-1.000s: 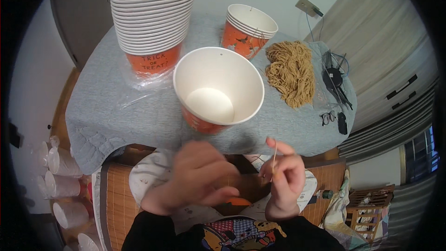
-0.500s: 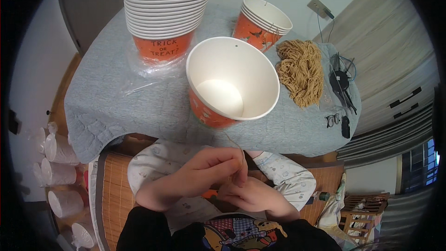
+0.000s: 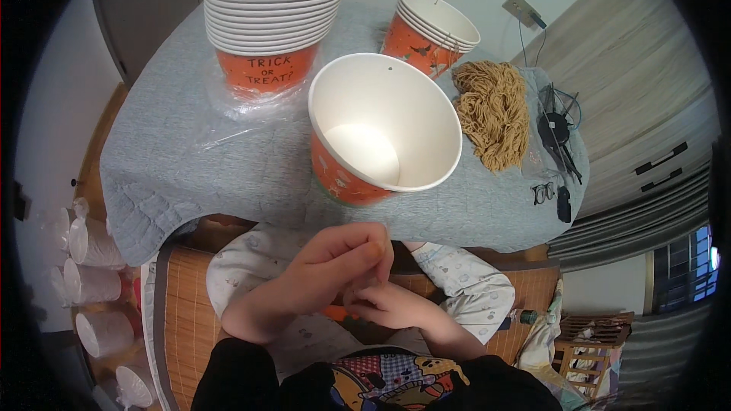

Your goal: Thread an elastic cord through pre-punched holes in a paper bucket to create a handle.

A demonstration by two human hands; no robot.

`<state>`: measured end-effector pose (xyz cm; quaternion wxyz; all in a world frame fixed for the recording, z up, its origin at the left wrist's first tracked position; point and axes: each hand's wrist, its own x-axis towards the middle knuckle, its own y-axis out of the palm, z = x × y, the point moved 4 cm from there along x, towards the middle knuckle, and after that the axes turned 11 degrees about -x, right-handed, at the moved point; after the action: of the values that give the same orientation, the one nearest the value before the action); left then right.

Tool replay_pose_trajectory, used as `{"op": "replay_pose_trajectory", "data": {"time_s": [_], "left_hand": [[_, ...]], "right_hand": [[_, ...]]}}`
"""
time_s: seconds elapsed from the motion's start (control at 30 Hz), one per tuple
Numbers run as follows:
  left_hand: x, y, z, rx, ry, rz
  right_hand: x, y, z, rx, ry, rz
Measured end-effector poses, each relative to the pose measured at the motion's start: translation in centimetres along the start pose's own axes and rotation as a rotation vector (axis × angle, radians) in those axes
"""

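My left hand (image 3: 349,257) is closed in a pinch over my lap, just below the table edge. A thin tan cord ran from its fingers half a second ago; now the fingers mostly hide it. Under it, my right hand (image 3: 392,306) has its fingers curled in close to the left fingertips, and what they hold is hidden. In front of both hands a large white-lined orange paper bucket (image 3: 346,183) stands on the table, tilted toward me in view, with a small hole near its far rim. Neither hand touches this bucket.
A tall stack of orange buckets (image 3: 266,72) stands in clear plastic at the back left. Several nested buckets with cords (image 3: 415,44) are at the back. Right of them lie a tan cord bundle (image 3: 493,114), a black device (image 3: 554,128) and glasses (image 3: 544,193). Wrapped buckets (image 3: 95,281) line the left floor.
Both hands have risen a little toward the table edge and shifted slightly left. The loose cord end that stood up from my left fingers no longer shows clearly.
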<state>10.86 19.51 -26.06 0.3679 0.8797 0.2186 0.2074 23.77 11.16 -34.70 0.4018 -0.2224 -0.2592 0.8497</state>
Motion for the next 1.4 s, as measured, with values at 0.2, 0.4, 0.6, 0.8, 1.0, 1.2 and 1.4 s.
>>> {"op": "replay_pose_trajectory", "data": {"time_s": [0.2,0.4,0.6,0.8,1.0,1.2,1.4], "left_hand": [[0.7,-0.4,0.2,-0.082,0.055,0.028],[1.5,0.3,0.1,-0.085,0.071,0.038],[2.2,1.6,-0.5,0.070,0.178,0.023],[2.8,2.6,-0.8,0.289,0.214,0.012],[2.6,2.6,0.2,0.351,0.363,-0.039],[2.4,2.2,-0.5,0.490,0.373,-0.110],[2.2,1.2,-0.3,0.580,0.385,-0.092]], "right_hand": [[-0.4,1.6,-1.8,-0.002,0.055,0.101],[-1.1,1.7,-2.4,0.079,0.186,0.251],[-2.2,-5.1,0.7,0.027,0.067,-0.310],[-2.9,-12.0,6.4,0.419,-0.349,-0.905],[-0.2,-12.5,6.6,0.670,-0.326,-0.768],[0.3,-12.6,6.2,0.630,-0.389,-0.770],[0.8,-12.8,6.2,0.553,-0.378,-0.755]]}}
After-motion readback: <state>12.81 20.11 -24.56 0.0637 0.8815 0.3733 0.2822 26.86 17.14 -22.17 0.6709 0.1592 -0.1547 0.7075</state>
